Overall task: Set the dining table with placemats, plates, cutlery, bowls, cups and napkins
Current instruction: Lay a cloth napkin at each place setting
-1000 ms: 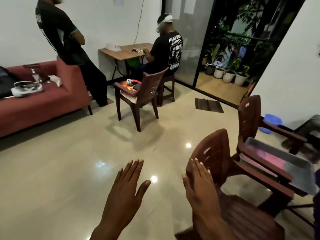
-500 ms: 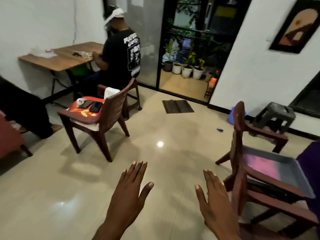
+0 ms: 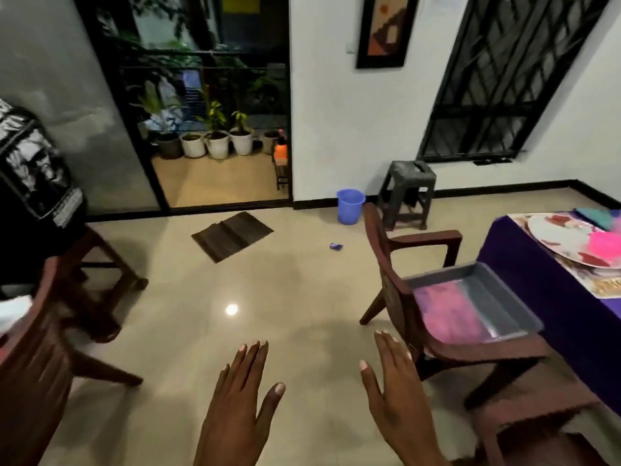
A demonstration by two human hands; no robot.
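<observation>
A: Hands?
B: Left hand [image 3: 235, 401] at 6 o'clock, low centre, palm down, fingers straight and close together, thumb out. Holds nothing. Right hand [image 3: 396, 398] just beside it toward 5 o'clock, same pose, grip spread flat, nothing in it. Both hang over the floor [image 3: 285, 297], apart from each other.
A: Task things?
B: Counter [image 3: 524, 264] at 3 o'clock, purple cloth over it. On it a placemat [image 3: 605, 284] with a plate [image 3: 564, 243] lying on top. Something pink [image 3: 605, 243] on the plate, blurred, can't tell what. A teal thing [image 3: 594, 216] behind the plate at the far edge, can't tell either.
A: Anything near the counter?
B: Chair [image 3: 396, 264] at 3 o'clock, pushed up to the counter, with a grey tray [image 3: 504, 290] on its seat, pink sheen on the tray's bottom. Second chair [image 3: 537, 415] at 4 o'clock, just right of the right hand.
A: Rest of the room?
B: Blue bucket [image 3: 350, 206] at 1 o'clock by the wall, grey stool [image 3: 408, 193] beside it. Dark mat [image 3: 232, 235] at 12 on the floor before the doorway. Potted plants [image 3: 216, 144] past the doorway. Another chair [image 3: 30, 381] at 8 o'clock, and a person in a black shirt [image 3: 33, 176] at 9 o'clock, partly cut off.
</observation>
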